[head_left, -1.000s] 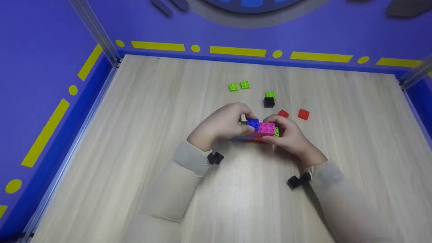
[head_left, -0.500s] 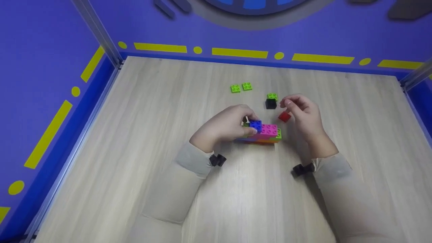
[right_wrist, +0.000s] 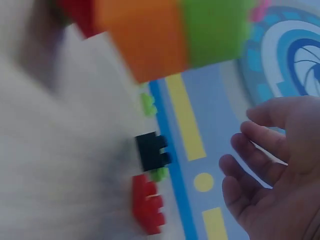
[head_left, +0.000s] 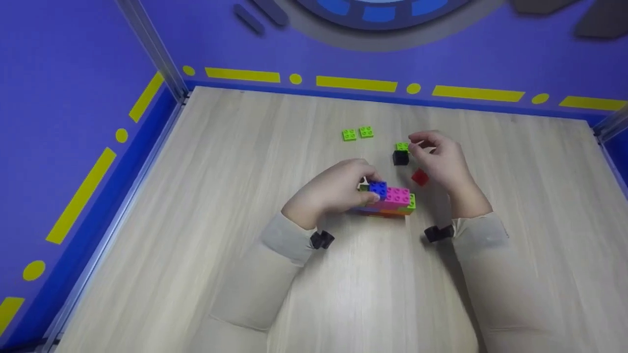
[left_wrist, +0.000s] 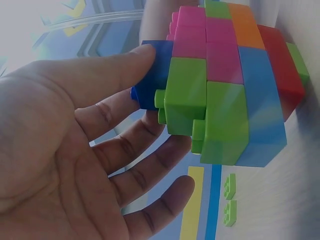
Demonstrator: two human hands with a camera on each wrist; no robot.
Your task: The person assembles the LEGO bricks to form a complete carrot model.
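A built stack of toy building bricks [head_left: 398, 196] stands on the table, with pink, green, orange, light blue and red bricks showing in the left wrist view. My left hand [head_left: 333, 189] pinches the blue brick [left_wrist: 156, 75] at the top of the stack between thumb and fingers. To the right and farther back, my right hand [head_left: 439, 157] hovers above the table, its fingers loosely bent and nothing between them. Its fingertips are nearest to a black brick [head_left: 401, 158] and a green brick [head_left: 402, 146] behind it. A red brick [head_left: 419, 177] lies below that hand.
Two loose green bricks [head_left: 357, 133] lie farther back on the wooden table [head_left: 265, 127]. More red [right_wrist: 146, 205] shows beside the black brick in the right wrist view. A blue wall [head_left: 353, 59] with yellow marks borders the back, and another wall [head_left: 59, 122] the left.
My right hand has let go of the stack's right end and moved back and right, over the red bricks, then toward the black brick. My left hand keeps its hold on the blue brick.
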